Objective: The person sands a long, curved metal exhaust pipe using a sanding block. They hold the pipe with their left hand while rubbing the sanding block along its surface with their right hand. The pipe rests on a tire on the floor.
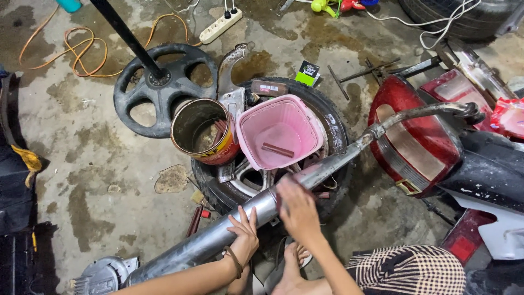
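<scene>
- Two hands on one exhaust pipe (305, 177), head view only. Pipe runs diagonally from the floor at lower left up to the curved end by the red motorbike tail (406, 142) at right, lying across the tyre (327, 117).
- Left hand (244, 232) sits on the fat silencer section, fingers spread flat over the top, steadying it rather than clamped round it.
- Right hand (297, 207) is further up the pipe, pressed down over the metal; it is motion-blurred. Can't tell whether anything is under the palm.
- Judgement: this looks like rubbing or cleaning the pipe surface. To do it well, keep the left hand bearing down so the pipe doesn't roll on the tyre, and work the right hand in short strokes along the tube, not across.
- Judgement: rotate the pipe in stages to reach the underside; the tyre gives a decent cradle.
- Nearby: pink plastic basket (281, 134) and rusty tin can (204, 131) rest on the tyre, just beyond the pipe. A long stroke could knock them.
- Black steering wheel (161, 90) on the stained concrete floor (82, 164), orange cable (82, 52) well apart.
- Bare foot (292, 267) directly under the pipe; mind it if the pipe slips.
</scene>
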